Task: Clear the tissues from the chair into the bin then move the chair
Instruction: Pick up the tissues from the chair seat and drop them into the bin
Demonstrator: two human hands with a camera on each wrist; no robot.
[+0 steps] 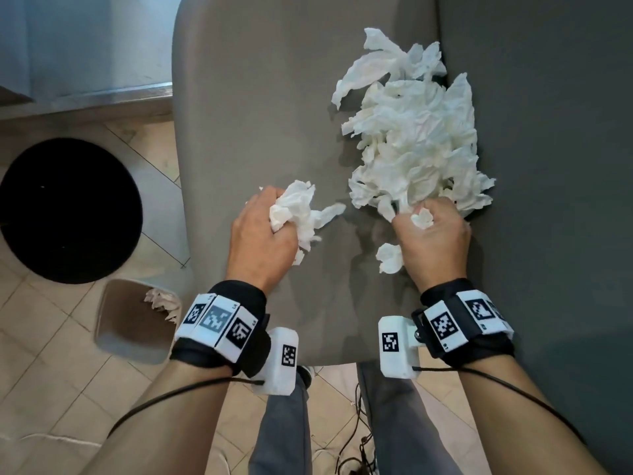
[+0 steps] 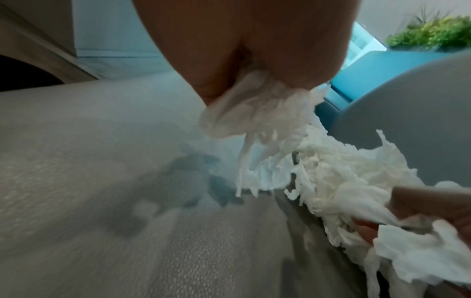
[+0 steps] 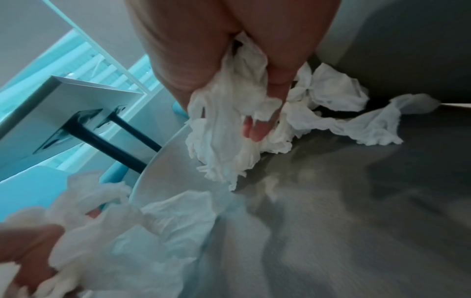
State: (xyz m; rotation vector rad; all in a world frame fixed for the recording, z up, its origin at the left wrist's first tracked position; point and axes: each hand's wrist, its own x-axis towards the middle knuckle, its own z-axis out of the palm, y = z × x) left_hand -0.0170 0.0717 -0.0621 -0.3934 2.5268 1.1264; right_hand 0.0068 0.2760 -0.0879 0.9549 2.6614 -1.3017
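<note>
White tissues (image 1: 414, 138) on chair (image 1: 257, 97): left hand (image 1: 260, 234) clutches a wad, right hand (image 1: 433, 234) grips pile's edge. Bunch tight before bin (image 1: 133, 320).

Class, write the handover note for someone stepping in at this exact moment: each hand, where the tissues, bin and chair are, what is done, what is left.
Left hand: grip closed on a tissue wad.
Right hand: grip closed on the near edge of the tissue pile.
The pile lies on the chair seat by the backrest.
Bin: on the floor, left of the chair, some tissues inside.
Left: bin both handfuls, clear the rest, move the chair.
</note>
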